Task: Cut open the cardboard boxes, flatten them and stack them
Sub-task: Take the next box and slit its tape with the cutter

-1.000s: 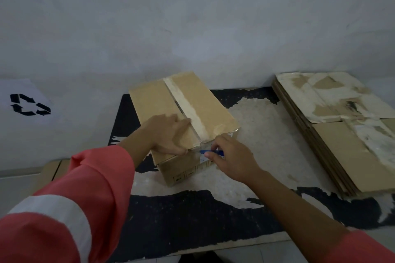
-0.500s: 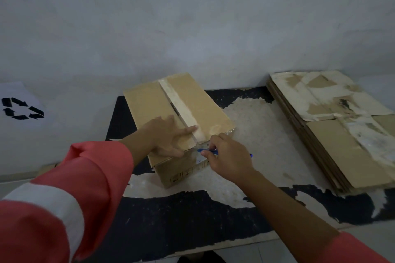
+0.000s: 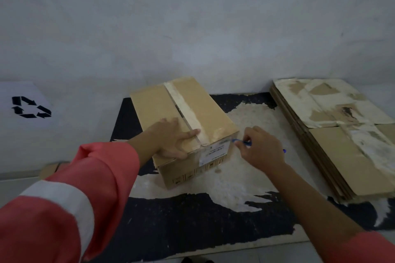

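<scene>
Right hand [image 3: 261,148], pinching a blue cutter [image 3: 241,141], has shifted from the taped seam to the right corner of the cardboard box [image 3: 192,109] on the mat [image 3: 192,220]. Left hand [image 3: 171,139] presses flat on the box top, fingers straight.

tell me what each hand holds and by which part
The right hand pinches the blue cutter around its middle. The left hand holds nothing; it presses flat on the box.
</scene>
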